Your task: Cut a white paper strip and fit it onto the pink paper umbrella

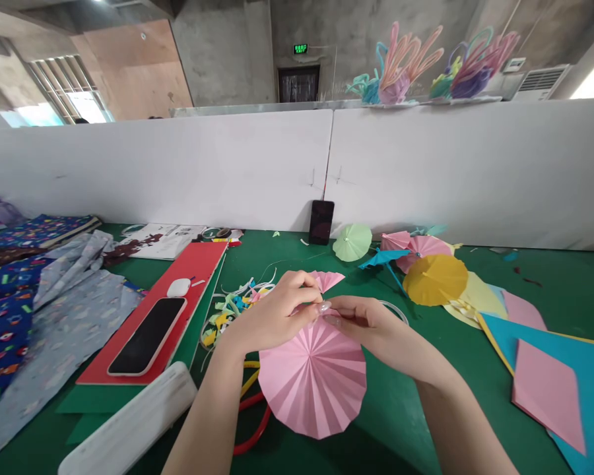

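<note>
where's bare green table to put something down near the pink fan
Bare green table lies between the red board and the black phone against the divider, and again far right beyond the yellow umbrella. It is crowded left of the hands, where paper scraps pile up, and right, where coloured sheets overlap.

Phone [147, 336] on red sheet [178, 290] (left); yellow paper umbrella [435, 280] right.

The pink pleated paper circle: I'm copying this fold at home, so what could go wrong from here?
1. Both the left hand and right hand pinch the pink pleated circle at its top edge; a hard pull might tear or flatten the pleats.
2. The paper scraps close by could snag underneath.
</note>
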